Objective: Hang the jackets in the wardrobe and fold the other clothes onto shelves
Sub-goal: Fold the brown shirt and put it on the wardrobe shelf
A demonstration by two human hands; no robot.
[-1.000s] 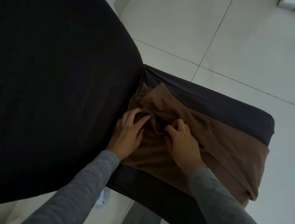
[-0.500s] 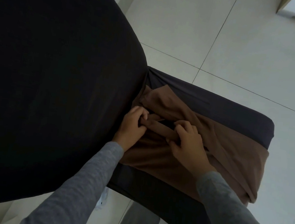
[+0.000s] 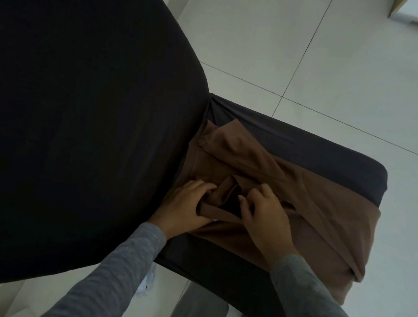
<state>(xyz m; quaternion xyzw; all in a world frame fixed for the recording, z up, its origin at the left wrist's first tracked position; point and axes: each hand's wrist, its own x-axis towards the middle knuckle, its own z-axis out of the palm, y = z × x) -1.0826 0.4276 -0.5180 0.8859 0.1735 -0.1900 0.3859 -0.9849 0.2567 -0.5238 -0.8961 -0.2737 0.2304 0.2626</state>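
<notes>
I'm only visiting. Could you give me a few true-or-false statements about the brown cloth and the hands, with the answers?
1. The brown garment lies on a dark-covered chair seat. True.
2. Both the left hand and the right hand grip its folds. True.
3. The garment hangs on a hanger. False: no hanger shows, and it lies rumpled on the seat.
4. The floor is carpeted. False: it is pale tile.
5. The person's arms are bare. False: grey sleeves cover both.

Dim, flat light; wide-angle bending at edges.
</notes>
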